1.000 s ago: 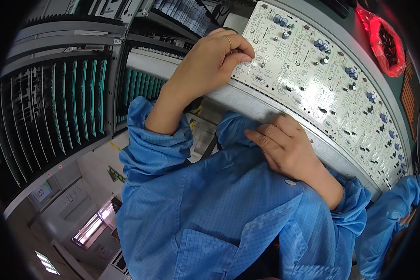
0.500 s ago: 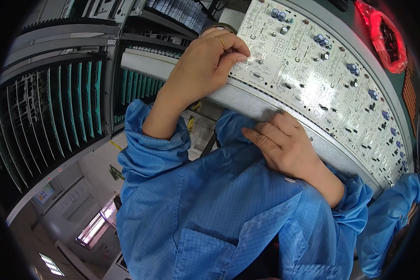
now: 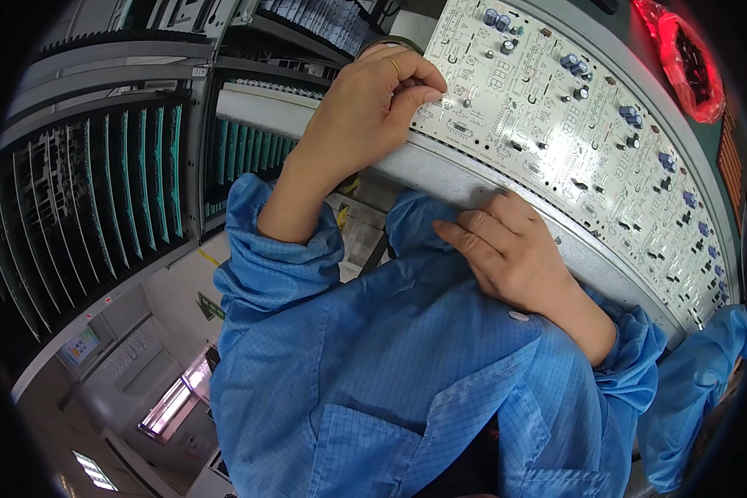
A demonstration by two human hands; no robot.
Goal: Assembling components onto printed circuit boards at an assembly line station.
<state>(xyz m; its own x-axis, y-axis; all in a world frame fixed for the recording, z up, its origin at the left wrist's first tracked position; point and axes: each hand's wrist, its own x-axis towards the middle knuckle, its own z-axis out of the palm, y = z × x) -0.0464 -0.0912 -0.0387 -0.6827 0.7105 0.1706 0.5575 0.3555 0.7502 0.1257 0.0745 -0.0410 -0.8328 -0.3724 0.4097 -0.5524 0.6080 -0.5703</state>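
A long pale circuit board panel [image 3: 548, 108] lies along a metal rail, with blue and black capacitors and other small parts standing on it. At the panel's left end, my left hand [image 3: 369, 112] pinches thumb and forefinger together just over the surface. A ring is on one of its fingers. Whatever sits in that pinch is too small or hidden to make out. My right hand [image 3: 510, 249] is beside the rail's near edge [image 3: 465, 178], in front of my blue smock. Its fingers are curled in and their tips are hidden, so any contents do not show.
Racks [image 3: 83, 199] holding upright green boards stand on the left. A red plastic bag [image 3: 693, 75] with dark small parts lies at the upper right. Another person's blue sleeve [image 3: 693, 390] is at the right edge, near the panel's far end.
The view has shifted slightly, so the panel appears a little lower and farther right. My left hand keeps its pinch at the panel's left end; my right hand stays curled near the rail.
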